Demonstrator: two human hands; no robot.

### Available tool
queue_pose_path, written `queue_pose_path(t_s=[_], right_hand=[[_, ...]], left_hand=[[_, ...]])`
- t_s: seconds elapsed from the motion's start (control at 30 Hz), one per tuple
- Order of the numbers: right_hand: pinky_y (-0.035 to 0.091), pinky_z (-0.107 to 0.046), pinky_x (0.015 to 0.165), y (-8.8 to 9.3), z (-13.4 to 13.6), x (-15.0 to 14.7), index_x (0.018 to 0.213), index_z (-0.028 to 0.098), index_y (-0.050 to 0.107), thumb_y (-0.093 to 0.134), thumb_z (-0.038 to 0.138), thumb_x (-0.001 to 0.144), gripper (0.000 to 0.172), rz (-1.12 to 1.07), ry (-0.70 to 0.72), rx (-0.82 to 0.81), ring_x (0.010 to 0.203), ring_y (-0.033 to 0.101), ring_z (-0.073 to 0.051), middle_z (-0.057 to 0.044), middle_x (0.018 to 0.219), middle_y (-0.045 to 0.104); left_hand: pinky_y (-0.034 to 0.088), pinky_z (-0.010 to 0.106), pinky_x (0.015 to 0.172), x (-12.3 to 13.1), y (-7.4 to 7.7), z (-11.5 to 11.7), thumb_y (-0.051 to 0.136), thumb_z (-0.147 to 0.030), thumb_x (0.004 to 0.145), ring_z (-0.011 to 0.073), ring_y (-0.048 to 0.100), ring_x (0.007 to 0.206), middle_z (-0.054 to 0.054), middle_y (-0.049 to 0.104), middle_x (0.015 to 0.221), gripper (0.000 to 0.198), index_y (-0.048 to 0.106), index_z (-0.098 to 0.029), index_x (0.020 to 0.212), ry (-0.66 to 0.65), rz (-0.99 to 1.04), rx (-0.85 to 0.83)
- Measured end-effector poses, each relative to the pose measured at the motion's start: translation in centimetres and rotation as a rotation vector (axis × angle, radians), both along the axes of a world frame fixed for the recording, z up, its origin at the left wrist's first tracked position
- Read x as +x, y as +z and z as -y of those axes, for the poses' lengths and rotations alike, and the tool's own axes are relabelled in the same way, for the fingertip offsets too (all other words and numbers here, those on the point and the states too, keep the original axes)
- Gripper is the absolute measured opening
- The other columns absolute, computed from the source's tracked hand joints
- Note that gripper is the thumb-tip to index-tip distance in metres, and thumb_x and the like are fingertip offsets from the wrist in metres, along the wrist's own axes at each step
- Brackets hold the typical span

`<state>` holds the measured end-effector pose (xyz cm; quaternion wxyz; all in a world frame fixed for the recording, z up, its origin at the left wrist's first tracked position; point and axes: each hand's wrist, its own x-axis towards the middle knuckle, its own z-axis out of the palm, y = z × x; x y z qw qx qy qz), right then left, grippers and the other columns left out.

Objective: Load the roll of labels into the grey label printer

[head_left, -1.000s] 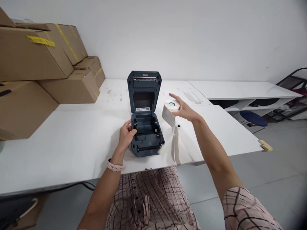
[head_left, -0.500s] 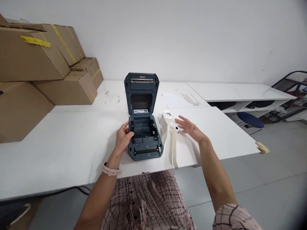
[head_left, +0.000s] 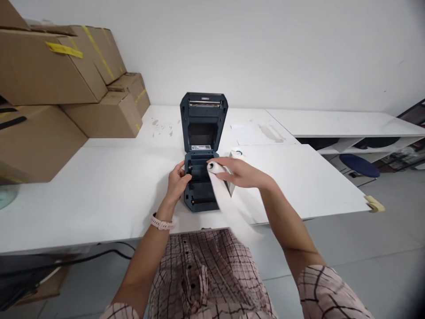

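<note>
Dark printer [head_left: 201, 190] at frame centre, standing on the white table [head_left: 116, 199], lid [head_left: 203, 119] raised and tilted back. Left hand [head_left: 177, 180], just left of centre, grasps the left edge of the printer's base: thumb over the rim at the bay, fingers against the outer side. Pink watch band [head_left: 162, 222] on that wrist.

Right hand [head_left: 241, 172], right of centre, grasps a small white roll [head_left: 215, 168] between thumb and fingers. Roll sits over the right part of the open bay as seen from here, its dark-centred end facing left; cannot tell if it touches the printer. White strip [head_left: 227, 212] hangs from the roll, running down and right past the table's front edge, lower end blurred.

Larger white roll [head_left: 237, 153] with a teal core behind the right hand, just right of the printer, partly hidden. White sheet [head_left: 246, 134] flat on the table farther back, upper right of centre.

Cardboard boxes [head_left: 40, 66] with yellow tape stacked upper left. Low shelf unit [head_left: 345, 123] at right, blue stool seat [head_left: 359, 165] in front. Yellowish pad [head_left: 374, 204] on the table's right corner. Checked pink garment [head_left: 206, 274] at bottom centre.
</note>
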<state>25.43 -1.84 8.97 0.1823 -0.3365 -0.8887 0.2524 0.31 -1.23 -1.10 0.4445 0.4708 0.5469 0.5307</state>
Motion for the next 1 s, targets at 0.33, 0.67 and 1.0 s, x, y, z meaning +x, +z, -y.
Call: queue_pose_path(t_s=[0.33, 0.67, 1.0], right_hand=[[0.047, -0.054, 0.106, -4.0, -0.6, -5.0, 0.142, 0.016, 0.060, 0.053, 0.021, 0.101, 0.042, 0.320, -0.066, 0.253, 0.120, 0.067, -0.033, -0.014, 0.126, 0.075], [0.053, -0.059, 0.115, -6.6, 9.5, -4.4, 0.141, 0.024, 0.065, 0.045, 0.012, 0.104, 0.044, 0.026, -0.217, 0.300, 0.140, 0.061, -0.029, -0.011, 0.149, 0.064], [0.046, -0.063, 0.120, -5.2, 10.7, -3.0, 0.142, 0.028, 0.065, 0.048, 0.023, 0.108, 0.038, -0.023, -0.137, 0.121, 0.145, 0.056, -0.028, -0.008, 0.151, 0.063]], left_hand=[[0.037, 0.027, 0.059, 0.0, -0.3, 0.2, 0.067, -0.018, 0.064, 0.0121, 0.043, 0.061, -0.006, 0.044, 0.067, 0.075, 0.065, -0.013, 0.139, -0.004, -0.011, 0.002], [0.043, 0.042, 0.116, 0.5, -0.4, 0.4, 0.080, -0.023, 0.067, 0.0351, 0.040, 0.151, 0.015, 0.043, 0.163, 0.097, 0.044, -0.022, 0.157, -0.013, 0.077, -0.089], [0.056, 0.031, 0.097, 0.4, 0.0, 0.6, 0.079, -0.027, 0.074, 0.0280, 0.058, 0.137, 0.011, 0.047, 0.163, 0.099, 0.034, -0.024, 0.162, -0.204, 0.230, -0.106]])
